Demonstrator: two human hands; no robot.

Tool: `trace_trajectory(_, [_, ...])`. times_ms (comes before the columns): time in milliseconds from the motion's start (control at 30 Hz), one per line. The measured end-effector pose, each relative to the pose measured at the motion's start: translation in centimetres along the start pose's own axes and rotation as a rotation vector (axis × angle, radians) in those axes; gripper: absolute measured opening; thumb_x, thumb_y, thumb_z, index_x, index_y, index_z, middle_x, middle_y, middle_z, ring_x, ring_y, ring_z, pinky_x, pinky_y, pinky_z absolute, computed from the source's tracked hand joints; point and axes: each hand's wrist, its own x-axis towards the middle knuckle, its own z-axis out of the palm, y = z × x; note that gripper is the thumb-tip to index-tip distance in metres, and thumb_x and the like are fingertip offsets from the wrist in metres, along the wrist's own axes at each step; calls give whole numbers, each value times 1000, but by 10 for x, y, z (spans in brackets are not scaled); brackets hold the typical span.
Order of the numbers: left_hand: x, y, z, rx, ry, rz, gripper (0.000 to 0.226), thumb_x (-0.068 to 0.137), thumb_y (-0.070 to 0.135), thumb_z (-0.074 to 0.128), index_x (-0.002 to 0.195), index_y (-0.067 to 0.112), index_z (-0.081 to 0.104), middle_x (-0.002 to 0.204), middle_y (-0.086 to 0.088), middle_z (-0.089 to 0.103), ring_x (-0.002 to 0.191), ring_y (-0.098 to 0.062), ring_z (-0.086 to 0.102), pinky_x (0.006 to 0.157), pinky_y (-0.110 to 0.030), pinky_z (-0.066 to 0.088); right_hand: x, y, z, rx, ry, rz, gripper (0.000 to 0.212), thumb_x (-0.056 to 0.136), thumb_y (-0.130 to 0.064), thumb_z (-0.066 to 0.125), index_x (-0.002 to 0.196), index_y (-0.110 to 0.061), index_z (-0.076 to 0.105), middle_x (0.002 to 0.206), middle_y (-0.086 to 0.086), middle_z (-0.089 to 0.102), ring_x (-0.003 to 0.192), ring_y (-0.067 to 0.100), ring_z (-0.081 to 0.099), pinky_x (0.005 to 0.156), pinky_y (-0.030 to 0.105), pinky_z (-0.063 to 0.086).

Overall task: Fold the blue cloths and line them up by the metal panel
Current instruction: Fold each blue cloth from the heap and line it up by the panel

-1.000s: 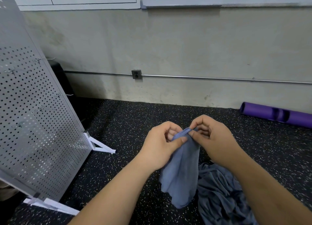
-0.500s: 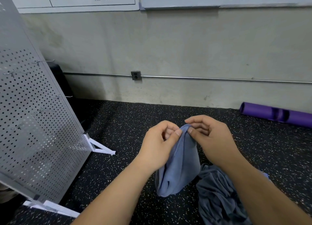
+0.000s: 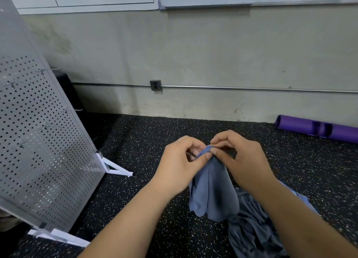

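At far left, the perforated metal panel (image 3: 44, 141) stands tilted on white feet on the speckled floor (image 3: 145, 139). Toward the middle, the left hand (image 3: 180, 166) pinches the bunched top edge of a blue cloth (image 3: 213, 190) between thumb and curled fingers. The right hand (image 3: 244, 161) pinches the same edge, touching it. The cloth hangs limp, so it is probably thin, light and floppy, best taken by its corners. A crumpled heap of blue cloths (image 3: 251, 230) lies under the right forearm.

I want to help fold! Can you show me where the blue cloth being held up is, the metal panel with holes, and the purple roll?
blue cloth (image 3: 213, 190): head view, hanging middle part.
metal panel (image 3: 38, 151): head view, perforated face.
purple roll (image 3: 298, 126): head view, left half.
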Motion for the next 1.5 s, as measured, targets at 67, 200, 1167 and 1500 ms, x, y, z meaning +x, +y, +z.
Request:
trace_trajectory(67, [-2, 2, -1, 48, 10, 36, 12, 92, 15, 82, 95, 26, 78, 91, 9, 71, 85, -17, 70, 76, -25, 56, -1, 1, 1, -46, 8, -7, 23, 91, -18, 83, 101, -34, 70, 95, -24, 75, 97, -2, 73, 87, 24, 57])
trace_trajectory(200, [-2, 2, 1, -73, 17, -74, 11, 95, 11, 78, 96, 23, 81, 86, 2, 76, 80, -10, 68, 76, -23, 55, -1, 0, 4, -43, 153, 26, 24, 83, -22, 90, 87, -36, 71, 87, -18, 68, 82, 7, 66, 72, 18, 53])
trace_trajectory(1167, [2, 0, -13, 206, 113, 27, 19, 89, 17, 86, 93, 32, 76, 99, 12, 65, 91, -10, 66, 83, -23, 52, -11, 6, 31, 230, -65, 131, 36, 97, -8, 73, 120, -36, 74, 101, -12, 77, 94, 10, 72, 86, 25, 59])
trace_trajectory(1500, [5, -2, -29, -25, 109, -19, 14, 89, 10, 86, 90, 21, 77, 84, 5, 77, 79, -10, 69, 79, -24, 56, -10, 37, 30, 204, -316, 178, 25, 88, -19, 87, 99, -29, 67, 89, 4, 71, 76, 23, 64, 80, 40, 63])
